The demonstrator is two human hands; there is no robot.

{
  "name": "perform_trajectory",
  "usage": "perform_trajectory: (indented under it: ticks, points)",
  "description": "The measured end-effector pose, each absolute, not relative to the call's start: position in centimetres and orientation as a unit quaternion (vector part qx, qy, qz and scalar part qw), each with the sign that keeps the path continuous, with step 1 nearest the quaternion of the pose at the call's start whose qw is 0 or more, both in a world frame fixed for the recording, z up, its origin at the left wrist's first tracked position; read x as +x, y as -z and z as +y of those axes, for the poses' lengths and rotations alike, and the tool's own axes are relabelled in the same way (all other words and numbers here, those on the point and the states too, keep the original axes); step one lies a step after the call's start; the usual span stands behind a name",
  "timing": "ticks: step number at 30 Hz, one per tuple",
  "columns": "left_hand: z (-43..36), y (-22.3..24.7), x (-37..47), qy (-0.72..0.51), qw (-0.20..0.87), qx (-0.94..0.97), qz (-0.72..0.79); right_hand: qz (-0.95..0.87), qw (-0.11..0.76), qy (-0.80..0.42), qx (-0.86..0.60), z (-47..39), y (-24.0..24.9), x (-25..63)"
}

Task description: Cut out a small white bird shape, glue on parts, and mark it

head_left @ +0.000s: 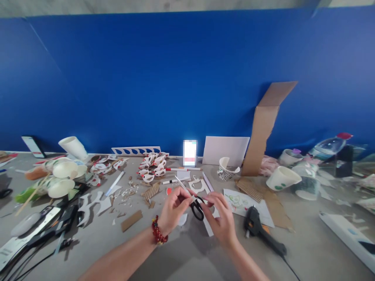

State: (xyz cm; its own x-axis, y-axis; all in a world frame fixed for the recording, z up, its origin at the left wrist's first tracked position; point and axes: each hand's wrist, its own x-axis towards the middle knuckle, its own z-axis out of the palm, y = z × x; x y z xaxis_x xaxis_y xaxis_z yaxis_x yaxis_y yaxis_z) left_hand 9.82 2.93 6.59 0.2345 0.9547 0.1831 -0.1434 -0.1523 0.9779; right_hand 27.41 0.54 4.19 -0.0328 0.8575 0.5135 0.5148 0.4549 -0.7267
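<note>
Left hand (pixel 177 207): I see it closed on the black-handled scissors (pixel 193 203), thumb and fingers pinching near the pivot, a red bead bracelet (pixel 158 234) on the wrist
Right hand (pixel 221 216): fingers curled at the handle loops; from here I cannot tell whether they grip or only touch
Scissors: between both hands over the middle of the bench (pixel 187 261), blades aimed toward its far edge and a little left
Paper: I make out a white strip (pixel 209 228) below the right hand, partly hidden by it
Glue gun (pixel 260 228): lying right of the hands, partly covering a drawing sheet (pixel 237 201), cord running toward the near edge
Far edge: a lit screen (pixel 190 153) stands before the blue wall (pixel 175 78), a white board (pixel 225 150) to its right, red-and-white cutouts (pixel 152 166) to its left
</note>
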Motion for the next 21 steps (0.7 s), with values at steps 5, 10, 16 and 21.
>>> perform_trajectory:
  ticks: [5,10,16,21]
  points:
    - [2.7,-5.9,9.6,-0.511,0.512,0.584,0.368,-0.726,0.382,-0.268,-0.505,0.7,-4.2,26.8]
    - [2.4,-6.0,9.1,-0.476,0.532,0.591,0.375,-0.604,0.392,-0.538,-0.439,1.2,-3.2,26.5]
    - [3.5,-8.3,8.3,-0.527,0.52,0.552,0.384,-0.467,0.408,-0.692,-0.371,0.8,-3.3,26.3]
    - [4.2,-9.5,8.4,-0.543,0.503,0.554,0.382,-0.465,0.439,-0.696,-0.328,0.5,-2.2,25.6]
